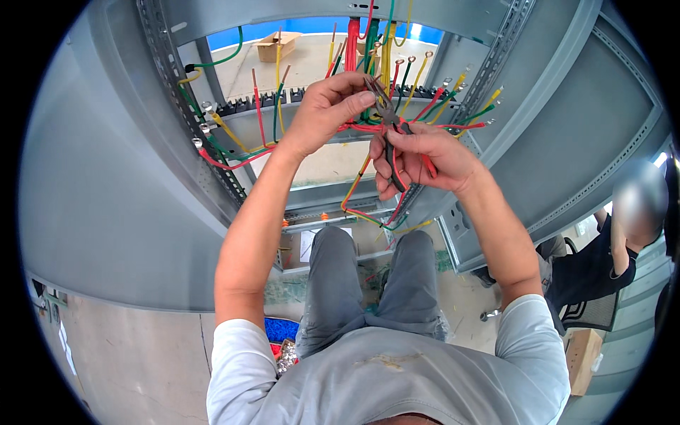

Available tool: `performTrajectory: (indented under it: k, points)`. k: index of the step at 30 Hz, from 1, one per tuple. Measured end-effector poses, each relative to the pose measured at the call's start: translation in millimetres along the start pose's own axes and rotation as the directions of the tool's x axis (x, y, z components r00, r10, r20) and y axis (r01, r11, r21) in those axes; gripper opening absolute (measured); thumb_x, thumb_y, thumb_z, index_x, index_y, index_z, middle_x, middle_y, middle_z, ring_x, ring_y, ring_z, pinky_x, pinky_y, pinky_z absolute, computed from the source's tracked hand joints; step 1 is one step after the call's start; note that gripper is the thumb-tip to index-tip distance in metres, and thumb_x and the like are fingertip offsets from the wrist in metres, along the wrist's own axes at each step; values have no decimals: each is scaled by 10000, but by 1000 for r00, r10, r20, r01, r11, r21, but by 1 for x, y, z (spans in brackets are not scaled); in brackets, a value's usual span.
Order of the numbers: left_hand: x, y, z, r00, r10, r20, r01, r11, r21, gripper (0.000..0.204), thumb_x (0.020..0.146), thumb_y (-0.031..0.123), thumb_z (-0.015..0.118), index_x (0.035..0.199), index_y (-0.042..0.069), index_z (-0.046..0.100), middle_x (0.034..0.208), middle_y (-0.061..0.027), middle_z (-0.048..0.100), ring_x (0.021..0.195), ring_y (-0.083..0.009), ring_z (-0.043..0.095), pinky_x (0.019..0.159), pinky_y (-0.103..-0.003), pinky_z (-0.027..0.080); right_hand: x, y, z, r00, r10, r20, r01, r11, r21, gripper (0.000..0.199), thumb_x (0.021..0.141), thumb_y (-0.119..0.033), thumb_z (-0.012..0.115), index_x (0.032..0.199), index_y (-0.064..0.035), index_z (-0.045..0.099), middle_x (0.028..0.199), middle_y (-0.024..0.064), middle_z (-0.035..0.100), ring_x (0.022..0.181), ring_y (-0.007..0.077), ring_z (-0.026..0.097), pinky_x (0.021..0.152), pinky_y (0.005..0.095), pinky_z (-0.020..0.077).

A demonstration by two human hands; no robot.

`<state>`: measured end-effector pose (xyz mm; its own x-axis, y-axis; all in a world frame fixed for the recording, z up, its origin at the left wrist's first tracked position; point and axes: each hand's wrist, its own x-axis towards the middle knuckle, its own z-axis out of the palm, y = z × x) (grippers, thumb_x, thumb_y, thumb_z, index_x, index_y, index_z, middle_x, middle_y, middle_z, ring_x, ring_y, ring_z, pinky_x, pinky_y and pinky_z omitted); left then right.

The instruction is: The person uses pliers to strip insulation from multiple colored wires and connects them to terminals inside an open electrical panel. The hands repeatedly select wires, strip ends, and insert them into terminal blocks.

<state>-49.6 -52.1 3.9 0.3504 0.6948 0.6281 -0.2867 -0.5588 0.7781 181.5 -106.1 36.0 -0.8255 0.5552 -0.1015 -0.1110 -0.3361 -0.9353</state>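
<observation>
My right hand [439, 157] grips a pair of long-nose pliers [384, 113] with red and black handles, its jaws pointing up and away from me. Beside the jaws, my left hand [329, 112] is closed in a pinch, thumb against fingers. Whatever lies between those fingertips is too small to make out. Just behind the pliers hang thick bundles of red wires [352, 49], green wires and yellow wires [387, 53]. Several loose wires with ring lugs stick up around my hands, among them a red wire [430, 105] to the right.
A grey metal cabinet frame surrounds my hands, with a slotted upright [185, 92] at left and an open panel door [595, 120] at right. Beyond lies a cardboard box [276, 48]. Another person [591, 265] sits at right, near a wooden block [584, 361].
</observation>
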Motion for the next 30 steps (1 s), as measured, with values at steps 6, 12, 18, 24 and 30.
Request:
performTrajectory:
  k: [6,12,18,24,30]
  points:
    - [-1,2,0,1000,22,21,-22,1000,-1,301,989,182,684,1229,0,669,1088,-40,696,1016,-110,624,920,-289,513,0,2,3,999,-32,6,32,999,-16,356,1086,-313,485,1169,20,579,973,162,674,881,289,705,754,434,596]
    - [-2,7,3,998,0,59,1,1000,-3,303,985,173,697,1245,17,683,1108,-43,718,1037,-117,646,928,-288,524,-1,14,7,998,-46,32,42,992,118,301,1085,-354,475,1010,-65,514,814,74,549,622,153,483,535,315,392]
    - [5,-2,10,997,6,80,-3,999,-33,298,979,152,701,1248,24,691,1110,-32,717,1044,-112,651,931,-286,532,-9,17,30,971,-41,-236,62,995,82,306,1067,-360,536,930,-94,474,741,7,450,585,118,397,496,281,313]
    - [8,-16,19,998,65,22,-66,994,85,274,961,116,717,1220,29,705,1078,-3,704,971,-78,624,857,-243,515,-13,17,15,636,-703,-317,-166,276,-947,350,973,-314,672,905,22,603,696,165,605,589,319,585,561,397,436]
    - [9,-18,20,1000,21,14,-21,1000,-21,315,962,128,719,1265,45,697,1122,-20,697,1034,-98,634,904,-258,516,-13,9,27,644,-646,-410,-241,338,-910,366,964,-321,656,989,43,646,779,233,661,761,421,654,680,469,487]
